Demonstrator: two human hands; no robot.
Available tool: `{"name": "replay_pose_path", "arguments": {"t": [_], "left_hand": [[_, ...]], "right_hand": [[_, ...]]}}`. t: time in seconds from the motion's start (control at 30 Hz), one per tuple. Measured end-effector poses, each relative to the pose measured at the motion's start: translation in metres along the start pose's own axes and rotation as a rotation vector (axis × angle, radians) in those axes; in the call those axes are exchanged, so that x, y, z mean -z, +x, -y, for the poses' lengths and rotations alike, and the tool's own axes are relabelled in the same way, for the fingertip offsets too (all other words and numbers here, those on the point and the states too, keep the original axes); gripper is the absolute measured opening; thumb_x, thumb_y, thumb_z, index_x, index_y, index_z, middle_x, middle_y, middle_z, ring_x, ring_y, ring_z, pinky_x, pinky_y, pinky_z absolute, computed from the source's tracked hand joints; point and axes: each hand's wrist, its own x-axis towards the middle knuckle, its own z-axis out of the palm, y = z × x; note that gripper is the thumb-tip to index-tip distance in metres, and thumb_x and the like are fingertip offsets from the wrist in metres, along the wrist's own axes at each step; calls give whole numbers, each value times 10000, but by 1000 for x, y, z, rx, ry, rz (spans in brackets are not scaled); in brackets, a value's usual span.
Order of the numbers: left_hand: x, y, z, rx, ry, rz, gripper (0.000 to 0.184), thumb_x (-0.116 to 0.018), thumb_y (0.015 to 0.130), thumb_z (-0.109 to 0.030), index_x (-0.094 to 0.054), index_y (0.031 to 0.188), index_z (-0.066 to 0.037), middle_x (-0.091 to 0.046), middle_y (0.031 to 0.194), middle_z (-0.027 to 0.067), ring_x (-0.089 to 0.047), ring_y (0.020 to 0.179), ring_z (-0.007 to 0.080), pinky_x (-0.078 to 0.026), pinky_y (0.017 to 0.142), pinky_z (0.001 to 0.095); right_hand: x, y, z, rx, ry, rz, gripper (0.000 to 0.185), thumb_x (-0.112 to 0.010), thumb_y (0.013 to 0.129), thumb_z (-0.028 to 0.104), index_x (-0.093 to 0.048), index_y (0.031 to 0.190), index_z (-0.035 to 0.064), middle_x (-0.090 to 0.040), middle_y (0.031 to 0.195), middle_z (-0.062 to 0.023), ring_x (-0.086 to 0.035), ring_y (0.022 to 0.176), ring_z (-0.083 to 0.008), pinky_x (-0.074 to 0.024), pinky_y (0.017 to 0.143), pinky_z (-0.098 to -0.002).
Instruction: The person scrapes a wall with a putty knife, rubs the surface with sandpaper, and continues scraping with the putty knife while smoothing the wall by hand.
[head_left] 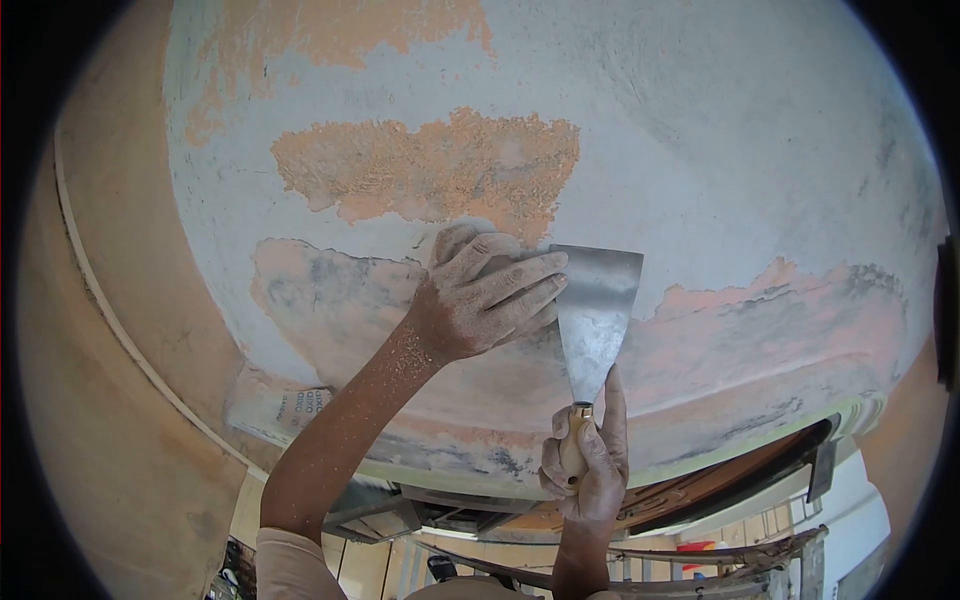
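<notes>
My right hand [595,450] is wrapped around the light handle [574,455] of a putty knife [598,310], its index finger stretched along the neck. The wide metal blade points up, close to a pale blue painted surface [660,130]. Beside the blade's left edge is my left hand [490,290], fingers extended and the fingertips at the blade's upper left corner. Pale dust coats both hands, and specks lie on the left forearm. The left palm and whatever is under it are hidden. Above the left hand is a rough orange bare patch [430,165].
Pink and grey scraped bands [770,320] run across the lower surface. A light moulding edge [680,465] borders it below. A printed bag or sheet [290,405] shows at lower left. Railing-like bars [720,560] and a dark-framed opening [740,480] lie at the bottom.
</notes>
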Motion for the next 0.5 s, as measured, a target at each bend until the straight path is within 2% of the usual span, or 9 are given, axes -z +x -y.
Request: {"name": "replay_pose_path", "arguments": {"t": [0.5], "left_hand": [[-1, 0, 2, -4, -54, 11, 296, -766, 673, -244, -687, 947, -164, -655, 1056, -51, -560, 853, 136, -418, 773, 339]], "right_hand": [[-1, -5, -2, 43, -79, -17, 655, -454, 948, 106, -64, 1470, 47, -539, 888, -121, -455, 450, -65, -312, 316, -188]]}}
